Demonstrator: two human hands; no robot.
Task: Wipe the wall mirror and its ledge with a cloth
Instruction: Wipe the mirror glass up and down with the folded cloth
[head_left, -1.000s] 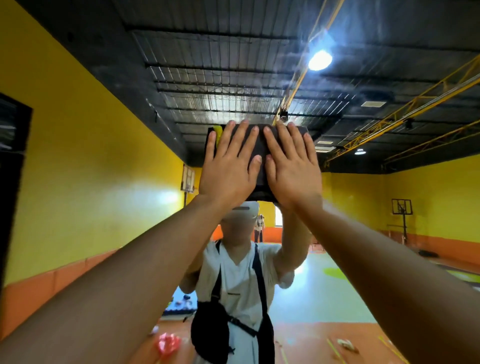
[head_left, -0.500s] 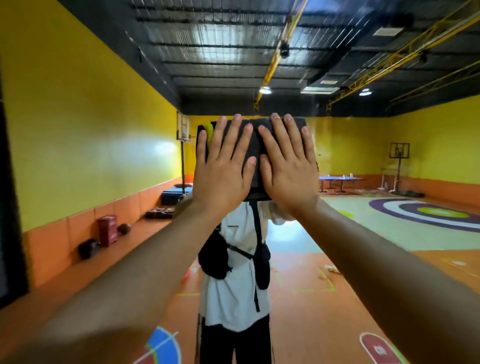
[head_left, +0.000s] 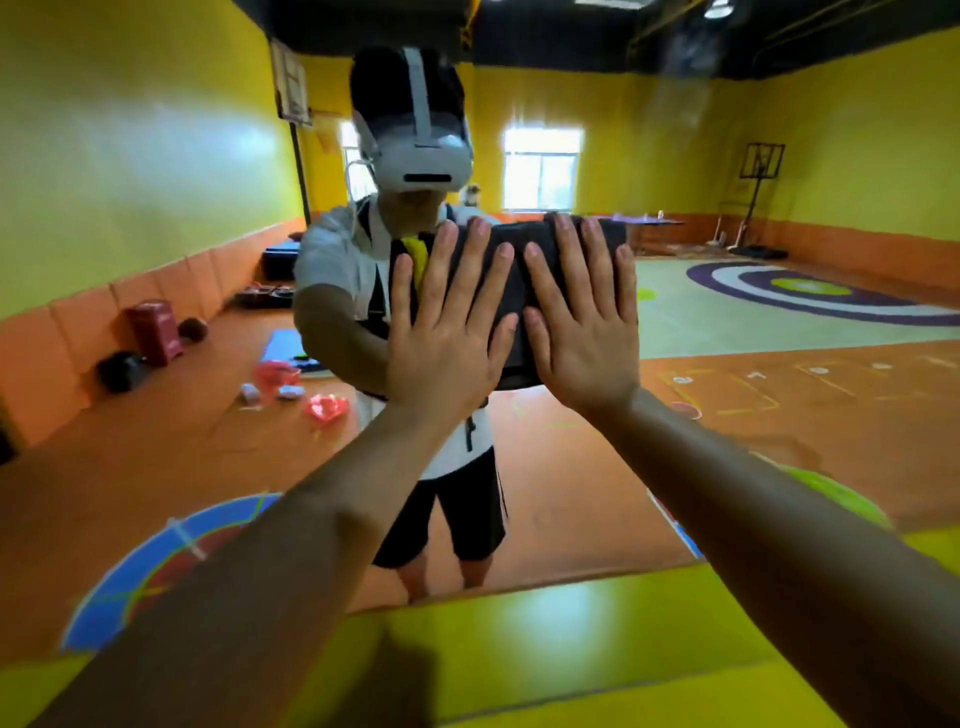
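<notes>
The left hand (head_left: 447, 338) and the right hand (head_left: 582, 332) both lie flat with fingers straight and spread, palms pressing one dark cloth (head_left: 518, 234) against the wall mirror (head_left: 753, 364); neither hand curls round it, so the cloth is pinned to the glass by pressure alone. The hands sit side by side with thumbs almost touching, the left on the cloth's 9 o'clock half and the right on its 3 o'clock half. The cloth looks folded into a thick pad whose long axis runs from 9 to 3 o'clock, nearly level, with its 3 o'clock end a little higher. A yellow patch shows at its 9 o'clock end, and I cannot tell whether it belongs to the cloth. The pad sits near the middle of the visible glass. The relation that matters for the coming move is the ledge (head_left: 545, 623): a glossy yellow-green strip along the mirror's lower edge, at 6 o'clock from both hands and well apart from them, its length running 9 to 3 o'clock, parallel to the cloth. Both hands look about equally near it. By count there are two hands, one cloth, one mirror and one ledge. The work now seems to be on the glass, with the ledge not yet touched, and a stroke toward 6 o'clock would bring the pad down to it.
</notes>
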